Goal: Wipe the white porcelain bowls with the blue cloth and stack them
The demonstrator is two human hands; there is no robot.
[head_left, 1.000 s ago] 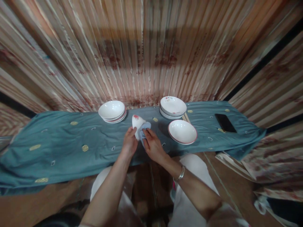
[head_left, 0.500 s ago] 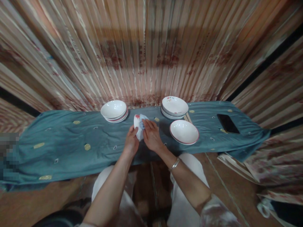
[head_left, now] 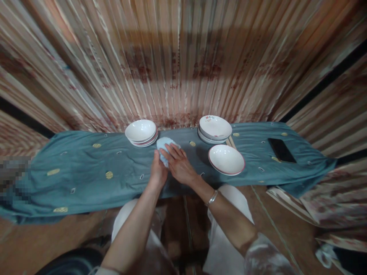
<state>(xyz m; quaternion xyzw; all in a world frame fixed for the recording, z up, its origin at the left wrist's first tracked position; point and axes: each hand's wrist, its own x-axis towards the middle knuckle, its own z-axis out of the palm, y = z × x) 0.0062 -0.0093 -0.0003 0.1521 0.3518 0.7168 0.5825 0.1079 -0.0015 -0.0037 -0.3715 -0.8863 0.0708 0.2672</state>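
My left hand (head_left: 158, 170) is closed on a small white bowl, thumb on the near side. Most of that bowl is hidden behind a pale blue cloth (head_left: 163, 143) and my fingers. With fingers laid across the cloth, my right hand (head_left: 181, 165) presses it against the bowl. Just beyond my left hand stands a stack of white bowls (head_left: 141, 130). To the right of my hands is a white bowl with a red rim (head_left: 226, 159), and behind it a stack of flower-patterned bowls (head_left: 215, 128).
A teal cloth with yellow motifs (head_left: 94, 164) covers the long table. Chopsticks or similar pale sticks (head_left: 231, 142) lie beside the right stack. A black phone (head_left: 281, 149) rests at the right. Patterned curtains (head_left: 177, 68) hang behind the table.
The bowl in my hands has turned, and the pale blue cloth now covers where its red flower showed. My right hand has shifted slightly over it. The view has moved a little.
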